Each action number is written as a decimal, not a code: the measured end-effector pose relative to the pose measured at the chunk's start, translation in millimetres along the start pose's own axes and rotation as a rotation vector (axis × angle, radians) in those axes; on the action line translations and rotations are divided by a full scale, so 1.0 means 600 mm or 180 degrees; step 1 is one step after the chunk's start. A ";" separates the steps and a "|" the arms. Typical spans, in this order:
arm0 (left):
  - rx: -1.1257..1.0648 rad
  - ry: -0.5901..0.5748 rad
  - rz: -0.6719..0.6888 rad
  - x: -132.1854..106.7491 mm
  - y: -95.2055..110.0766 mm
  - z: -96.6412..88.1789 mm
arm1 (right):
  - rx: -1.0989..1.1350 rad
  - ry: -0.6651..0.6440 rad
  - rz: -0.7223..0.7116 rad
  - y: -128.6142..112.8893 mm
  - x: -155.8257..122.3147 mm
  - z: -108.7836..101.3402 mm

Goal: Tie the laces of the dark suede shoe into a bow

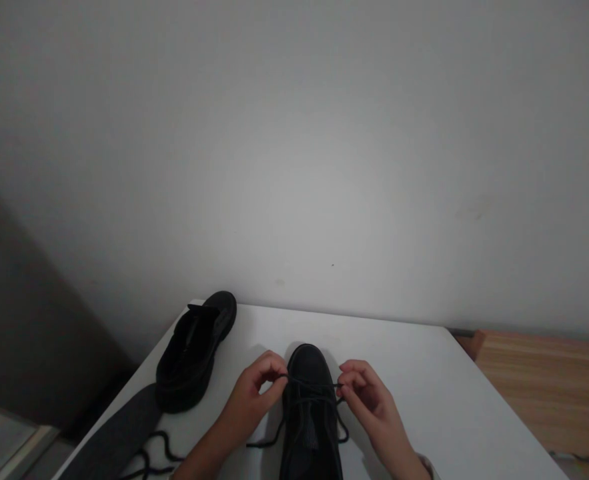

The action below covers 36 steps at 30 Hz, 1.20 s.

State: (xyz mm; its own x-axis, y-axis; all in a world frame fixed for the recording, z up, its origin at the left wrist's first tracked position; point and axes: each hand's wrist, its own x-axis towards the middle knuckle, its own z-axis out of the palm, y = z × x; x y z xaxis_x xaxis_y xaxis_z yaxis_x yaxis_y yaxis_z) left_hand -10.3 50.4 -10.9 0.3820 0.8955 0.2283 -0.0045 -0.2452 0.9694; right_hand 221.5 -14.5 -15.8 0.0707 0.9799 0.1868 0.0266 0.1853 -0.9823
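The shoe [308, 361] sits on the white table [454, 400], right between the two hands. It is long and thin, and it points straight away from the person, with its toe toward the wall [294, 167]. The left hand [257, 393] pinches the lace [311, 385] between thumb and finger at the shoe's left edge. The right hand [371, 407] pinches it too, just past the right edge. So the lace runs side to side, across the shoe's long way (like the short bar of a cross). The left fingertips are a bit nearer to the shoe than the right ones. The other shoe [191, 357] is off to the left, past the left hand, and no hand touches it.
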 end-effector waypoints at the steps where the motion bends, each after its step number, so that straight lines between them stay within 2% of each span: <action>1: -0.0105 -0.0008 -0.0001 0.001 -0.002 -0.002 | 0.0076 -0.0001 0.0008 0.000 0.000 -0.001; 5: -0.0488 -0.0072 -0.0109 0.003 0.000 -0.007 | 0.0417 -0.0023 0.0137 0.000 0.001 -0.003; 9: -0.0804 -0.0195 -0.0403 0.000 0.004 -0.007 | 0.0751 -0.0063 0.0273 0.000 0.001 -0.002; 15: -0.0970 -0.0235 -0.0698 -0.001 -0.005 -0.008 | 0.1046 0.0015 0.0502 -0.002 0.004 0.003; 28: -0.1295 -0.0130 -0.0867 -0.003 -0.009 -0.004 | 0.1320 0.0057 0.0854 -0.010 0.004 0.009; 36: -0.1584 -0.0043 -0.0989 -0.003 0.000 0.000 | 0.1543 -0.0121 0.0964 -0.012 0.003 0.006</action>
State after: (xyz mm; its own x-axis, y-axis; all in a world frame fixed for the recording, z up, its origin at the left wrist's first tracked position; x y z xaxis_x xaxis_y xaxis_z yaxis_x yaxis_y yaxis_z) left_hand -10.8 48.9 -11.6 0.4465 0.8920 -0.0712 -0.3228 0.2348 0.9169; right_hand 217.9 -14.1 -8.4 -0.0323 0.9949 -0.0959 -0.4502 -0.1001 -0.8873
